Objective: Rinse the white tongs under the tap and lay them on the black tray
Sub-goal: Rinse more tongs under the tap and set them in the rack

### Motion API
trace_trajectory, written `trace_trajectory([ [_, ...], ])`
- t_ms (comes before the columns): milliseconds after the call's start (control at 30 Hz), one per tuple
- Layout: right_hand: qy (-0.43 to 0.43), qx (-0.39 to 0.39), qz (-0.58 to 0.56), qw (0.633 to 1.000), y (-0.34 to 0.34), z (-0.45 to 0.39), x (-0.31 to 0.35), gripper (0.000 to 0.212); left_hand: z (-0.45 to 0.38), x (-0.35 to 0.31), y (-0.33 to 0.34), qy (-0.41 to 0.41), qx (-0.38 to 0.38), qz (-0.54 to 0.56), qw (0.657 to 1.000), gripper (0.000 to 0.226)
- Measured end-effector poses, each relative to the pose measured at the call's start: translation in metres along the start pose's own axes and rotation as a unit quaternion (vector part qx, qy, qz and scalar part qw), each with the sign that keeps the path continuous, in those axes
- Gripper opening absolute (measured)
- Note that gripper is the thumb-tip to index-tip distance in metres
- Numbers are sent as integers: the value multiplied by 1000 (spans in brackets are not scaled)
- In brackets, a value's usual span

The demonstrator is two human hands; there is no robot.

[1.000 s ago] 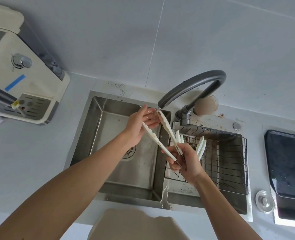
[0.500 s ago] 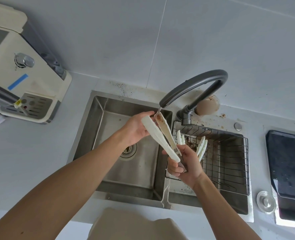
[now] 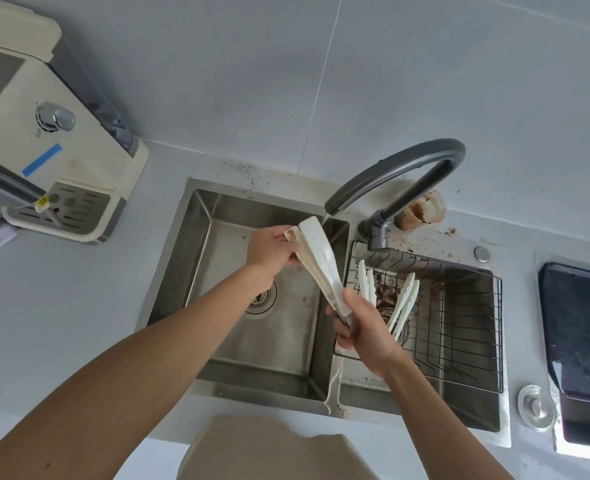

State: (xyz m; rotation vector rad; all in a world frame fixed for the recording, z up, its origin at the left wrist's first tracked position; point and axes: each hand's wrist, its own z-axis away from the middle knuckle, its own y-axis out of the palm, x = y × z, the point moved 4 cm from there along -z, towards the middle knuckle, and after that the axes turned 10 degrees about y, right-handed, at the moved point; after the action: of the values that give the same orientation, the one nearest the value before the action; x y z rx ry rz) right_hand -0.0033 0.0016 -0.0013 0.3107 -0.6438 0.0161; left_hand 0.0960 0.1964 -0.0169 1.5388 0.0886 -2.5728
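Note:
I hold a pair of white tongs (image 3: 321, 258) slanted over the left sink basin (image 3: 279, 341), their tips just under the spout of the grey curved tap (image 3: 401, 171). A thin stream of water runs onto the upper tip. My right hand (image 3: 362, 327) grips the tongs at the hinge end. My left hand (image 3: 272, 251) pinches the lower arm near its tip, which carries a brown smear. The black tray (image 3: 584, 327) lies on the counter at the far right.
More white tongs (image 3: 402, 303) stand in a black wire rack (image 3: 459, 327) in the right basin, which has brown stains. A cream appliance (image 3: 54, 150) sits at the left. A round glass lid (image 3: 536, 407) lies beside the tray.
The tongs' arms have come closer together and turned, so a flat white face now points up. My left hand shifted from the upper tip to the lower, stained arm.

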Motion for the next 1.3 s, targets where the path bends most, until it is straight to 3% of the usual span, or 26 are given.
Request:
trace_trajectory([
  [267,43,-47,-48,997,-1,1,-5,74,3,0,9,3,36,9,999,43],
  [400,25,-86,-20,996,1,9,-4,81,0,8,18,-15,43,-17,999,56],
  [667,0,-181,-1,983,5,20,-5,66,-5,4,33,29,5,-70,997,13],
  [900,1,-194,11,981,-2,22,-1,73,-3,4,33,24,-9,-36,999,29],
  [1067,-4,-207,65,976,-8,22,6,65,-7,-1,29,31,61,-28,997,9],
  [1200,-9,-197,94,976,-4,26,11,62,-10,-3,24,33,28,-55,998,7],
  [1300,-8,-194,87,977,-1,26,15,60,-9,-5,24,34,-9,-50,998,23],
])
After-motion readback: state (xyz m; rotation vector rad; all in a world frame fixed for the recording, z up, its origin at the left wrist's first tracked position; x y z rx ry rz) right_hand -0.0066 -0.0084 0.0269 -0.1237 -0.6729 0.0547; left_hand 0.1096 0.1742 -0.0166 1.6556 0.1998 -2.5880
